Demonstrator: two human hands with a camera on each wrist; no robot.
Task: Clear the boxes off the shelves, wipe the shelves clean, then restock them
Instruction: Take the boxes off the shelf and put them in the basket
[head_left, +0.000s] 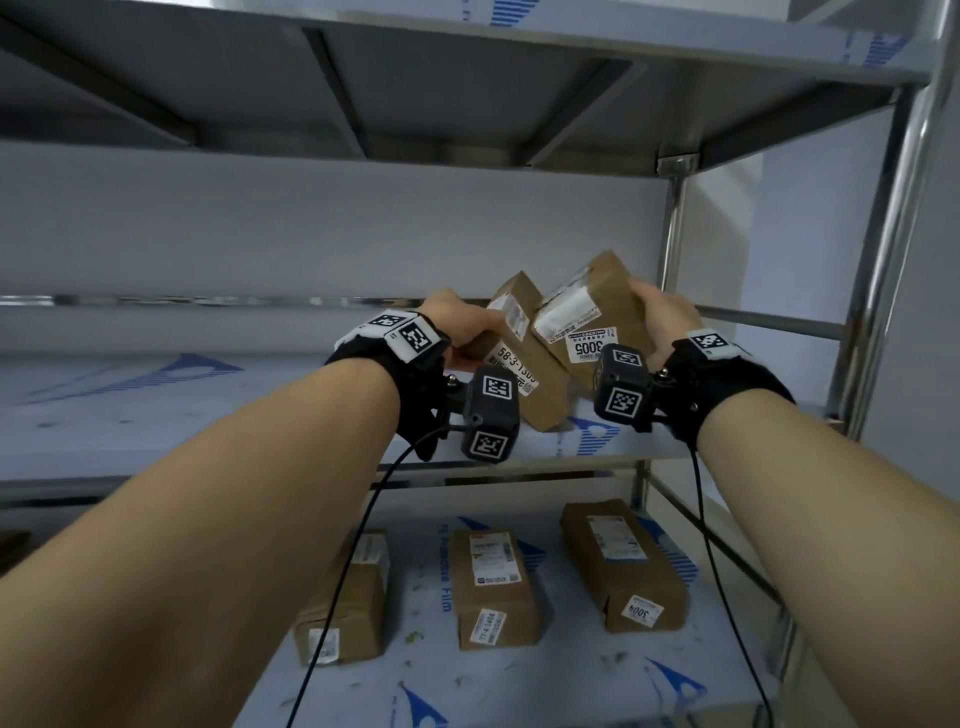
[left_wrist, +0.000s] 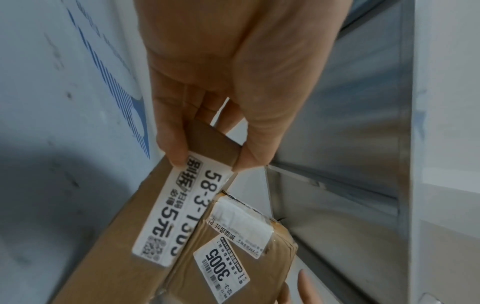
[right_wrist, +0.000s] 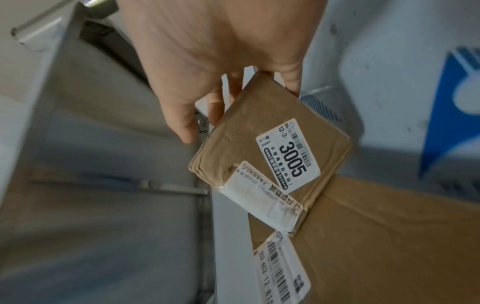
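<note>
Two cardboard boxes were held above the right end of the middle shelf (head_left: 156, 415), near its front edge. The longer box (head_left: 524, 364), labelled 58-3, was pinched at one end between the thumb and fingers of the left hand (head_left: 462, 327); it was tilted, and whether its lower corner touched the shelf could not be told. The smaller box (head_left: 587, 306), labelled 3005, was gripped by its far end in the right hand (head_left: 660, 317) and lay against the longer box, overlapping its label. On the lower shelf (head_left: 597, 675), three more boxes (head_left: 493, 587) were laid side by side, well apart from the held pair.
</note>
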